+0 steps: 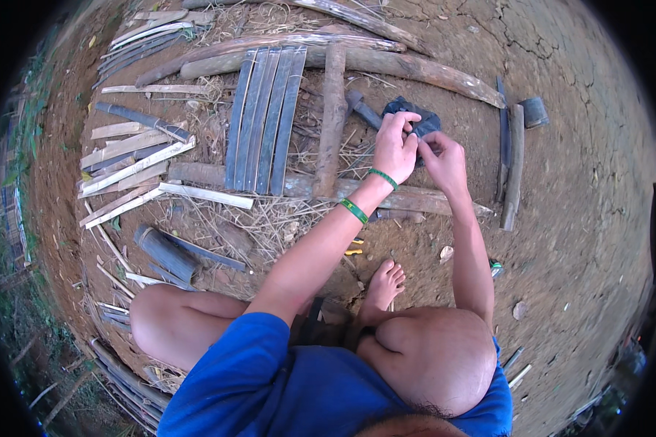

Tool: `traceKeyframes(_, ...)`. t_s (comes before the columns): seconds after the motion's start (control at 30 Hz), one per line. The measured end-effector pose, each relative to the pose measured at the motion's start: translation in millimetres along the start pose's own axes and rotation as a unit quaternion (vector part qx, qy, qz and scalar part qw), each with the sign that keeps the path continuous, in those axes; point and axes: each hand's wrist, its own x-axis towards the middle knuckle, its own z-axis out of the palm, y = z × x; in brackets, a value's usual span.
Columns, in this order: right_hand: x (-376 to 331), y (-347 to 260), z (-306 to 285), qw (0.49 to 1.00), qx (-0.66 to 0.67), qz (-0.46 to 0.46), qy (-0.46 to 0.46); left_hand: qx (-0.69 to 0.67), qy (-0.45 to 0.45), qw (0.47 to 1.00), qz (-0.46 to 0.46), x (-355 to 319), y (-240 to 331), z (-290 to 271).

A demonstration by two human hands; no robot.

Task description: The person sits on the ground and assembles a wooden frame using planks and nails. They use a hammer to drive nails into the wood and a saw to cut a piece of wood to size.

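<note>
A crumpled black plastic bag (424, 120) lies on the ground at the far side of the wooden frame, just beyond and between my hands. My left hand (396, 151) reaches over its near edge, fingers bent and thumb toward my right hand. Close beside it, my right hand (446, 162) pinches at the bag's edge with thumb and forefinger. Both sets of fingertips meet at the dark plastic; anything small between them is hidden. A dark, hammer-like tool (364, 111) lies immediately left of the bag.
Several dark split-bamboo slats (266, 120) lie side by side across logs (430, 71), left of a crosspiece (332, 120). Pale split pieces (138, 164) and a bamboo tube (166, 251) are at left. At right are a stick (514, 171) and a short bamboo section (534, 112). Yellow-handled pliers (353, 252) lie near my foot.
</note>
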Motion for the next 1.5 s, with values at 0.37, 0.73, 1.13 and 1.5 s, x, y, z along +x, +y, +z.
traceKeyframes(0.37, 18, 31, 26, 0.977, -0.077, -0.189, -0.068, 0.047, -0.040, 0.997, 0.052, -11, 13, -8)
traceKeyframes(0.73, 85, 84, 47, 0.878, -0.464, -0.120, -0.010, 0.130, 0.005, 0.991, 0.030, -11, -38, -3)
traceKeyframes(1.13, 68, 96, 44, 0.892, -0.448, -0.051, -0.006, 0.328, -0.106, 0.938, 0.013, -83, -61, -24)
traceKeyframes(1.5, 68, 102, 50, 0.901, -0.428, -0.069, 0.001, 0.399, -0.222, 0.887, 0.074, -110, -75, -31)
